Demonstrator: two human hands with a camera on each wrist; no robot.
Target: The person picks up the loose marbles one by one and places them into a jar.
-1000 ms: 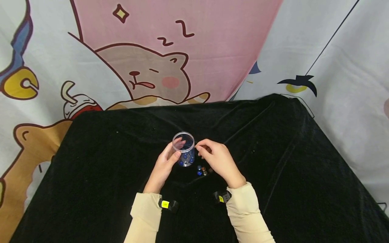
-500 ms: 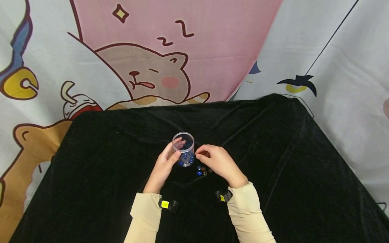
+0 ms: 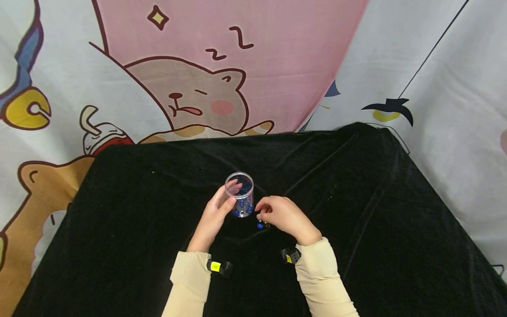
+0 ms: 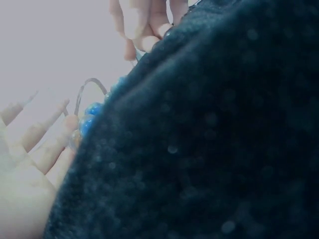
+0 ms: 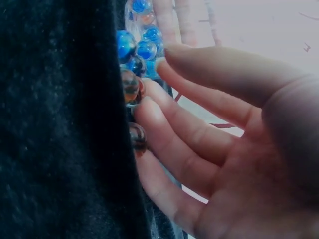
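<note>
My left hand [image 3: 214,213] holds a clear plastic jar [image 3: 246,192] upright on the black cloth, thumb in front and fingers behind it. Blue marbles [image 4: 88,122] lie in the bottom of the jar. To its right, my right hand [image 3: 287,220] is low over a small group of loose marbles, its fingers bent. A blue marble [image 3: 260,226] shows just below the fingertips. The right wrist view has a brown marble [image 5: 130,85] by the fingers and a darker marble [image 5: 137,138] close to the lower fingertips. Thumb and index finger pinch nothing that I can see.
A black velvety cloth [image 3: 158,211] with shallow folds covers the table. Behind it hangs a cartoon-printed curtain [image 3: 293,57]. Both wrists carry a black strap with a yellow tag [image 3: 215,266].
My right hand has come down from beside the jar's wall to the loose marbles and now covers part of them. The left hand and jar stay in place.
</note>
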